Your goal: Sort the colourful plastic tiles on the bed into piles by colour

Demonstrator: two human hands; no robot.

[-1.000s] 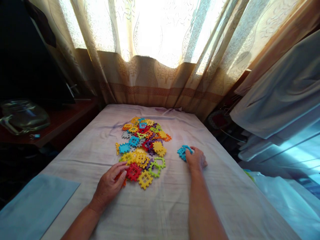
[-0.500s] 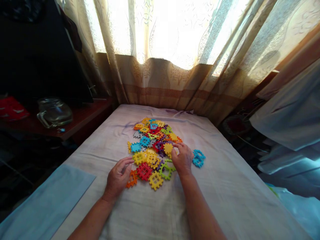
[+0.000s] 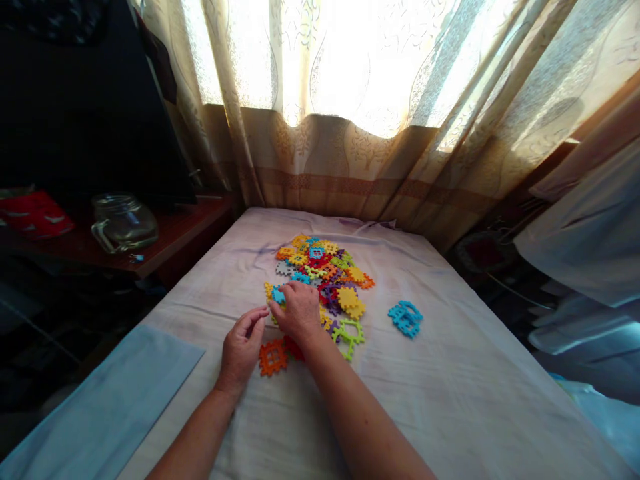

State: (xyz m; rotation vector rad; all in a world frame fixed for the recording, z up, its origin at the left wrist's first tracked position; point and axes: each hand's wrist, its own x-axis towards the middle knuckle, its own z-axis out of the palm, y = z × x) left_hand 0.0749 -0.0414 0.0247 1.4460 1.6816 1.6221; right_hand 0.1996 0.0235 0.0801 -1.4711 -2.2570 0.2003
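Observation:
My right hand (image 3: 299, 312) reaches across the left side of a pile of toothed plastic building tiles. Its thumb and forefinger close around a light blue tile (image 3: 278, 295) at the pile's edge. My left hand (image 3: 242, 347) is beside the pile, loosely curled with a gap between thumb and fingers, and nothing shows in it. An orange window tile (image 3: 273, 358) lies close to its right. Under my right wrist, a red tile (image 3: 293, 348) is mostly covered. Yellow tiles (image 3: 351, 301) and a green frame piece (image 3: 350, 333) lie right of my right hand.
Two or so joined blue pieces (image 3: 405, 318) lie apart on the right of the sheet-covered surface (image 3: 450, 387). A light blue cloth or sheet (image 3: 110, 400) is at the left front. A glass jug (image 3: 125, 223) stands on a dark red side table; curtains (image 3: 350, 160) hang behind.
My right hand has moved left from the yellow tile on the pile's right to the blue tile on its left. My left hand has stayed nearly in place. The view has shifted slightly.

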